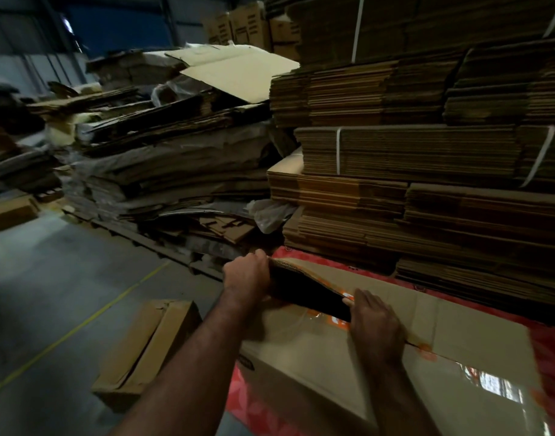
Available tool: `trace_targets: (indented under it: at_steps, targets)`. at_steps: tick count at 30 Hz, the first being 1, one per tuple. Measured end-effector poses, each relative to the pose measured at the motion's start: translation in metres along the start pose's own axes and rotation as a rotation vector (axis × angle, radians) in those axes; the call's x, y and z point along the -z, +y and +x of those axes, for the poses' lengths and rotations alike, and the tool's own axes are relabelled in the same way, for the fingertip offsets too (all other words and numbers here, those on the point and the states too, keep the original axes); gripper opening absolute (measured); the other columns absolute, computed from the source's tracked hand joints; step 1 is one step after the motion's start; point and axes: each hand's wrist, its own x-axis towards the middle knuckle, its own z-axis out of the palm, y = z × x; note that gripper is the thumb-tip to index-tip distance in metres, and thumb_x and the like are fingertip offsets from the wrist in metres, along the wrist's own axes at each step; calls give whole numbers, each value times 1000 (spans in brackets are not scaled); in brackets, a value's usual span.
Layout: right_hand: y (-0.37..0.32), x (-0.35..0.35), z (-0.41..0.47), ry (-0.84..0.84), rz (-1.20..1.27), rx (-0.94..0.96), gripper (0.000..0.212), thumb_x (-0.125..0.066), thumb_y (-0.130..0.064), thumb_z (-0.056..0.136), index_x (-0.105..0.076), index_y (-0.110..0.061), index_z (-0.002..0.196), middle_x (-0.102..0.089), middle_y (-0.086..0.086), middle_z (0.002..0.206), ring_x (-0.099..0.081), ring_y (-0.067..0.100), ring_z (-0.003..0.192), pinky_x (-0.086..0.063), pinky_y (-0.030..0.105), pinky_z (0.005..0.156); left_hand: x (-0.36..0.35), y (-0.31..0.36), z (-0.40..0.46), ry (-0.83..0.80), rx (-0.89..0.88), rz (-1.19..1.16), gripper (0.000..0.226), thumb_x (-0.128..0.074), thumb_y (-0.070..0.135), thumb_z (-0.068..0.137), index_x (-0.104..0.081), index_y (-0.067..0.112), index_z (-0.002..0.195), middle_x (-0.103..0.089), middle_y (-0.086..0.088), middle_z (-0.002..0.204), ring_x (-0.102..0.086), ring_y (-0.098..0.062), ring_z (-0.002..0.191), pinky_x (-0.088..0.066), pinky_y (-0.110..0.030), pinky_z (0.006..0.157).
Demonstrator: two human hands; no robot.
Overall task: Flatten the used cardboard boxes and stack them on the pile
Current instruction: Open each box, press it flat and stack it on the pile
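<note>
A large brown cardboard box (307,350) with clear tape and orange print lies on a red patterned cloth (550,344) in front of me. Its top flaps gape open along a dark slit. My left hand (248,275) grips the far left corner of the upper flap. My right hand (375,324) rests on the flap edge at the middle of the slit, fingers curled over it. Behind the box rise tall piles of flattened cardboard (427,152), some strapped with white bands. A looser, messier pile of flattened boxes (175,158) stands to the left of them.
A second, partly collapsed brown box (147,350) lies on the grey concrete floor to my left, beside a yellow floor line (81,322). A small box (10,212) sits at far left. Upright printed cartons (238,26) stand at the back.
</note>
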Motion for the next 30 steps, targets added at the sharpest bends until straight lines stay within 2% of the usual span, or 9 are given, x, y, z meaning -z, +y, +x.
trace_targets:
  at_steps: [4, 6, 9, 12, 17, 21, 23, 26, 30]
  targets:
    - [-1, -1, 1, 32, -6, 18, 14, -73, -9, 83, -74, -5, 96, -71, 12, 82, -68, 33, 71, -55, 37, 62, -14, 5, -4, -14, -180, 52, 91, -64, 62, 87, -16, 27, 156, -58, -6, 126, -62, -25, 101, -40, -35, 69]
    - [-2, 1, 2, 6, -10, 18, 15, -76, -10, 82, -74, -6, 96, -71, 12, 81, -68, 33, 71, -55, 37, 62, -15, 4, -1, 1, -216, 96, 77, -53, 64, 93, -22, 30, 154, -59, -6, 124, -61, -24, 98, -39, -34, 69]
    - [-4, 3, 1, -76, -20, 13, 28, -84, -14, 76, -74, -5, 101, -72, 13, 84, -69, 33, 73, -56, 38, 63, -20, -4, 2, 114, -257, 61, 45, -35, 64, 100, -45, 31, 130, -65, -2, 108, -64, -25, 91, -37, -35, 68]
    - [-3, 1, 1, -108, -40, 19, 31, -84, -14, 77, -74, -7, 105, -73, 12, 89, -70, 33, 76, -56, 38, 66, -22, -7, 9, 131, -255, 81, 42, -29, 62, 103, -51, 30, 118, -65, 0, 93, -65, -24, 82, -38, -34, 67]
    - [-4, -1, 3, -113, -45, 24, 26, -78, -17, 84, -71, -9, 109, -72, 10, 92, -68, 32, 79, -55, 38, 66, -16, -10, 21, 111, -209, 74, 39, -35, 59, 104, -53, 27, 118, -69, 0, 102, -68, -26, 92, -38, -33, 68]
    - [-3, -2, 2, -101, -39, 40, 28, -79, -16, 83, -71, -7, 109, -72, 12, 92, -69, 33, 78, -56, 40, 65, -13, -26, 25, 111, -210, 127, 39, -44, 61, 100, -52, 27, 117, -49, 4, 81, -53, -19, 71, -39, -33, 65]
    - [-2, -3, 1, -104, -17, 34, 31, -80, -16, 83, -71, -5, 110, -73, 14, 94, -69, 35, 80, -57, 41, 67, -11, -35, 32, 91, -199, 132, 36, -42, 57, 102, -53, 26, 118, -51, 3, 83, -54, -19, 72, -38, -35, 64]
    - [-3, -3, 2, -65, 15, 35, 26, -76, -13, 88, -71, -3, 111, -74, 18, 95, -70, 38, 80, -57, 43, 67, -13, -55, 46, 103, -162, 100, 34, -34, 50, 106, -57, 29, 120, -67, 0, 101, -67, -25, 92, -38, -36, 66]
    - [-1, -2, -5, -60, -19, 66, 36, -52, -26, 93, -72, -4, 113, -73, 16, 98, -71, 38, 82, -58, 44, 68, -36, -100, 70, -50, 7, -42, 40, -32, 56, 104, -62, 36, 122, -67, -3, 113, -65, -26, 104, -43, -35, 74]
